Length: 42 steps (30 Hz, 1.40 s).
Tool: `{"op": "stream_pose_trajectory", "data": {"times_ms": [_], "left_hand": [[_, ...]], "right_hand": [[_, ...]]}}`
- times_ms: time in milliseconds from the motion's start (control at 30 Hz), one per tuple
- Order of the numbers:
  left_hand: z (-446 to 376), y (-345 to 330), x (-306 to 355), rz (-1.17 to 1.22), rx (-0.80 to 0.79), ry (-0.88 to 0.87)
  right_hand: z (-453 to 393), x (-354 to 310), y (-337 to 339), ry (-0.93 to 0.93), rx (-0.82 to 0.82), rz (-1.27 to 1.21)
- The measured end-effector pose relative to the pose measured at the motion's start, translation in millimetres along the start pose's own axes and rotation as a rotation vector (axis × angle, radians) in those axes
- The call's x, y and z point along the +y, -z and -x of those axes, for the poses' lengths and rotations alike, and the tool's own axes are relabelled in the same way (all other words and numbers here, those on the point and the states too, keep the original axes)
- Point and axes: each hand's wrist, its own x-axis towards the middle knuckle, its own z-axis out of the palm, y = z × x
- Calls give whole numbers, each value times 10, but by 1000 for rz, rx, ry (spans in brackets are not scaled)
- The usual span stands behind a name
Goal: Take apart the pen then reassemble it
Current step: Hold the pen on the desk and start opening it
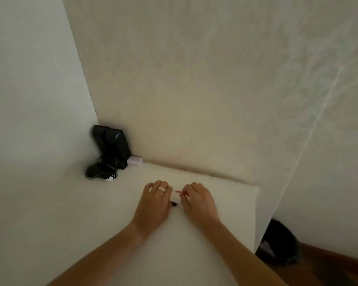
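Both hands rest on a white table (91,213), close together near its far edge. My right hand (197,203) pinches a thin red pen part (178,191) whose tip sticks out to the left of the fingers. My left hand (155,205), with a ring on one finger, lies palm down, fingers curled. A small black pen piece (174,204) shows at its right edge, between the two hands. Whether the left hand grips that piece is hidden. Other pen parts are not visible.
Black devices with cables (109,151) and a small white box (135,160) stand in the far left corner against the walls. The table's right edge (256,219) drops off to a black bin (277,244) on a wooden floor.
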Motion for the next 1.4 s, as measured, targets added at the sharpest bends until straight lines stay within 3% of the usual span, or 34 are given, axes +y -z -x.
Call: {"op": "stream_pose_trajectory", "data": {"times_ms": [200,367,567,933,1233,1400], "left_hand": [[244,35,-19,-29,-66,75],[256,71,33,139,-79,225],[247,97,101,241,-87,218],[258,11,69,435,44,229],[254,15,54,427,46,242],[261,-26,3,382,62,423]], "right_hand": [[164,-280,-56,-48,-112,35],[202,-347,-52,-68,-144,64],[222,-366,-39,-85,-144,114],[134,-393,-68,74,-170,109],[138,-368,-77,46,-90,150],[165,-380,-27,-45,-42,220]]}}
